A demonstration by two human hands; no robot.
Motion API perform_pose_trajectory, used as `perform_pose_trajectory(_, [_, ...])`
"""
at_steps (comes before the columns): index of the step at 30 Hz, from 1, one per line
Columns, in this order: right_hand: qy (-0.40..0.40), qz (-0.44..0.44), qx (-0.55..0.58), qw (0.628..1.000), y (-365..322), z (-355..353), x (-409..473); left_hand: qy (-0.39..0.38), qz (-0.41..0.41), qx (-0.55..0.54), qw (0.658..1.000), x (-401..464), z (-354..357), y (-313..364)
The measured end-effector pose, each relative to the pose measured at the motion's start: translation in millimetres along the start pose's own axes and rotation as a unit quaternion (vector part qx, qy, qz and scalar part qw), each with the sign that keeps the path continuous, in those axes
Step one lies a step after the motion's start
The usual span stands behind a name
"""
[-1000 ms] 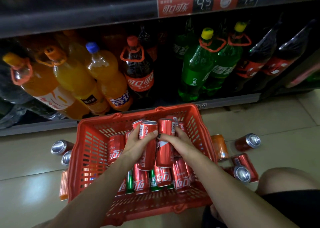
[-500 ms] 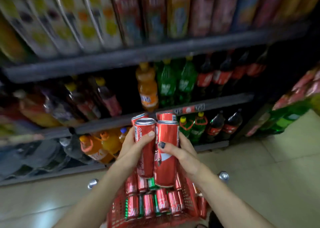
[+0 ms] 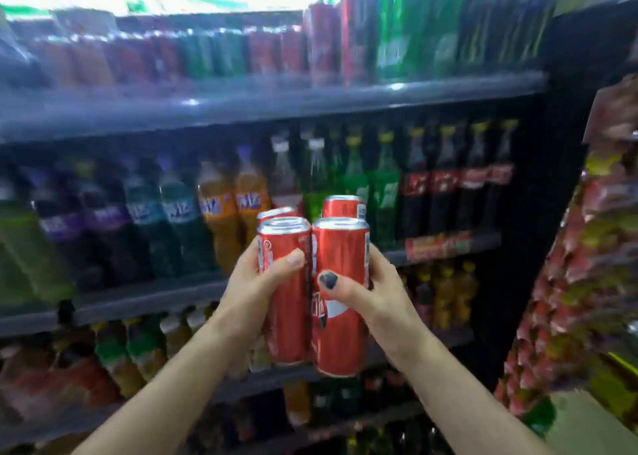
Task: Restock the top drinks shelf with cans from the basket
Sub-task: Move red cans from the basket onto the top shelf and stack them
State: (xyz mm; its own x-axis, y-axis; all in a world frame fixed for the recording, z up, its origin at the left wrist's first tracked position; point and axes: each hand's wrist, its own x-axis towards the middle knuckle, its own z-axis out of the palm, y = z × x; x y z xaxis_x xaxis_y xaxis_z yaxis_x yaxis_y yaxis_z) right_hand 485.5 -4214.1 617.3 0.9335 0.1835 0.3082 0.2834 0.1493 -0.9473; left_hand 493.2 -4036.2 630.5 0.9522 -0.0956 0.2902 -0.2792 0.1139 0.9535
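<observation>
Several tall red cans (image 3: 340,282) are bunched upright between my hands in front of the shelves. My left hand (image 3: 252,295) grips the left pair, thumb across the front can (image 3: 286,302). My right hand (image 3: 373,299) grips the right pair, thumb with a dark nail on the front can. The top drinks shelf (image 3: 276,99) runs across the upper part of the view, well above the cans, lined with blurred red, purple and green cans (image 3: 321,47). The basket is out of view.
Below the top shelf stand rows of bottles (image 3: 221,206): purple, teal, orange, green and dark cola. Lower shelves hold more bottles. A rack of colourful packets (image 3: 587,282) stands at the right. The picture is motion-blurred.
Both hands lifted the bunch of cans out of the basket and up in front of the shelves. My view swung up from the floor and basket to the upper shelves.
</observation>
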Motion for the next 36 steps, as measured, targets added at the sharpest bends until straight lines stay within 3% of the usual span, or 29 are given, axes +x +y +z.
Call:
perform_pose_trajectory(8, [0.012,-0.171,-0.041,0.984,-148,-16,75,0.019,0.147,0.068,0.987,72,30,145])
perform_pose_trajectory(13, [0.083,-0.219,-0.061,0.970,-190,-29,128,0.073,0.176,0.131,0.973,102,55,200])
perform_pose_trajectory(14, [0.096,-0.223,-0.066,0.968,-195,-31,141,0.017,0.185,0.153,0.971,104,53,210])
perform_pose_trajectory(16, [0.133,-0.225,-0.101,0.960,-203,-34,169,0.032,0.191,0.113,0.975,114,48,218])
perform_pose_trajectory(19, [0.186,-0.246,-0.159,0.938,-210,-37,207,0.082,0.193,0.170,0.963,152,48,231])
perform_pose_trajectory(23, [0.215,-0.249,-0.209,0.921,-216,-36,241,0.153,0.253,0.148,0.944,189,22,228])
perform_pose_trajectory(36, [0.307,-0.169,-0.378,0.857,-195,-20,320,0.219,0.264,0.281,0.896,283,-22,219])
